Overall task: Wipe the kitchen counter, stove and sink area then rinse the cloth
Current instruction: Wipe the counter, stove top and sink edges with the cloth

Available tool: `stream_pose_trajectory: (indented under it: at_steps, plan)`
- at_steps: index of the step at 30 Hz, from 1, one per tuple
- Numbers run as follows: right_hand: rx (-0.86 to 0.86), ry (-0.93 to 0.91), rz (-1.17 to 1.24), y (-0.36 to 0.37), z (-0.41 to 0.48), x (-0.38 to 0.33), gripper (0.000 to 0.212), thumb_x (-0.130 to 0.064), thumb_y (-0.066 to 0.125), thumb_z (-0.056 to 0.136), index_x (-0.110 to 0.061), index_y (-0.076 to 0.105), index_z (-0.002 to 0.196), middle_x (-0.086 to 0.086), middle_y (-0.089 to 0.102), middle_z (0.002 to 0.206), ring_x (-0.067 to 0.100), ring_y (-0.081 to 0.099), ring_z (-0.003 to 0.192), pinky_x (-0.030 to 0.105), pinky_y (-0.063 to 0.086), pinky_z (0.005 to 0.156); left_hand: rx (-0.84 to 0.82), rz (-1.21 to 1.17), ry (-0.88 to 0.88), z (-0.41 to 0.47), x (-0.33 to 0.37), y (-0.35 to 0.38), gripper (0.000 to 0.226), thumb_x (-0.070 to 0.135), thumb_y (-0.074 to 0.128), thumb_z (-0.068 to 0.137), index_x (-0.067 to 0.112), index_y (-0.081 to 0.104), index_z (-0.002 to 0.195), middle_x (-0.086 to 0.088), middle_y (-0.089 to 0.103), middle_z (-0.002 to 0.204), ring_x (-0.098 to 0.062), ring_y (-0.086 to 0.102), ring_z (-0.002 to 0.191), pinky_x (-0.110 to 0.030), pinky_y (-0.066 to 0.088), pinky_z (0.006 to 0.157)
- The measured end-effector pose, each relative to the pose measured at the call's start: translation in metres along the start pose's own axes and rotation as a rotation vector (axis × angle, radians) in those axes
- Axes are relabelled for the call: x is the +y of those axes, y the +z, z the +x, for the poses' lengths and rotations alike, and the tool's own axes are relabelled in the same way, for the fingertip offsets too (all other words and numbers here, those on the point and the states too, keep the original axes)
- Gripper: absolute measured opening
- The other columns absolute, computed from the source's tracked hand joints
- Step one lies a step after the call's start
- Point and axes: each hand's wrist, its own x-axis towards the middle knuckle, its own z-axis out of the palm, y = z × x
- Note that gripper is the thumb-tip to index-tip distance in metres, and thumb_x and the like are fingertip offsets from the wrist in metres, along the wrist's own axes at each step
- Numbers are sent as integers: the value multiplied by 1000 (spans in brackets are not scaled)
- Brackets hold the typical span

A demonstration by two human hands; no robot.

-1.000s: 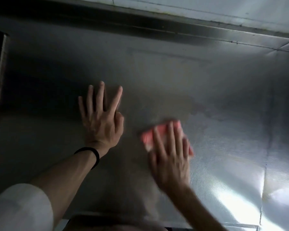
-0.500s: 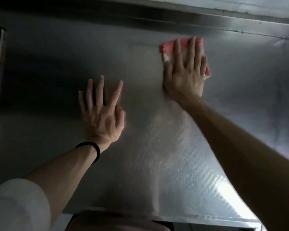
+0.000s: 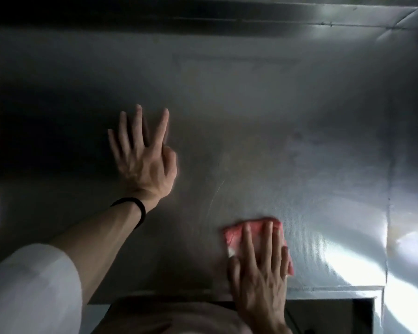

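Pink cloth (image 3: 234, 233): flat on bench (image 3: 299, 141), long axis hidden under right hand (image 3: 261, 276), grip unclenched, straight fingers (image 3: 247, 238) pressing; left hand (image 3: 144, 162) splayed on bench.

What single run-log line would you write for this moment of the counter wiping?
step: wipe counter | right hand: pressing cloth near front edge | left hand: spread flat on counter
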Motion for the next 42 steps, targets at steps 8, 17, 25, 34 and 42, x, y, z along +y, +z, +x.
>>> stream_pose_trajectory:
  at_steps: [8, 17, 25, 34, 42]
  plan:
    - [185, 179, 68, -57, 174, 47, 66, -52, 26, 109, -28, 9, 168, 14, -3, 175, 32, -5, 162, 57, 5, 130, 14, -10, 27, -1, 0, 1, 75, 34, 43, 95, 41, 17, 165, -12, 11, 175, -42, 10, 160, -66, 7, 127]
    - [74, 41, 80, 27, 8, -96, 67, -49, 31, 108, -28, 9, 168, 13, -5, 175, 33, 4, 162, 48, -8, 130, 53, -19, 48, -2, -3, 4, 75, 36, 44, 95, 40, 18, 165, -14, 14, 174, -44, 13, 159, -66, 7, 127]
    - [69, 59, 85, 27, -24, -59, 68, -53, 35, 105, -37, 12, 166, 5, -4, 176, 25, 0, 163, 44, 3, 130, 93, -8, 72, -2, -8, 12, 73, 37, 36, 94, 40, 18, 165, -17, 17, 173, -47, 18, 157, -67, 9, 127]
    - [117, 589, 147, -40, -18, 143, 72, -64, 14, 102, -40, -13, 164, 0, -22, 173, 18, -20, 160, 60, -1, 128, 76, -36, 73, -2, -8, 10, 75, 40, 37, 93, 38, 18, 165, -17, 16, 173, -47, 16, 158, -67, 9, 126]
    - [136, 599, 194, -12, -6, 16, 75, -55, 22, 104, -28, -12, 166, 7, -26, 172, 25, -22, 160, 57, -8, 129, 54, -64, 82, -2, -8, 8, 76, 39, 41, 92, 37, 19, 165, -19, 15, 173, -48, 15, 158, -69, 7, 126]
